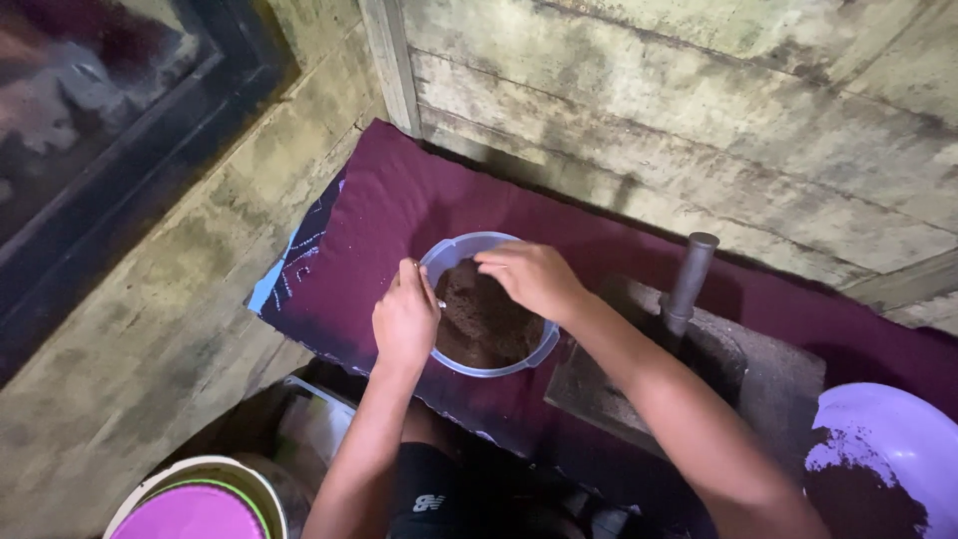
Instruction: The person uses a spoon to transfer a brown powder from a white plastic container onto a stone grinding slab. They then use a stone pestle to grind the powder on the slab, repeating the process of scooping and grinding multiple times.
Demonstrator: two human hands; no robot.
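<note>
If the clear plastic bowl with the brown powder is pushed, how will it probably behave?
The clear plastic bowl probably slides poorly, since it sits on maroon cloth. Its brown powder likely adds weight, so it seems unlikely to tip. The thin wall may flex.

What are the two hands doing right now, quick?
Left hand: closed, gripping the rim of the clear round plastic bowl of dark brown powder.
Right hand: fingers curled down over the powder; whether it pinches any cannot be told.

clear bowl [454, 255], upright, holding brown powder [486, 321]
</note>
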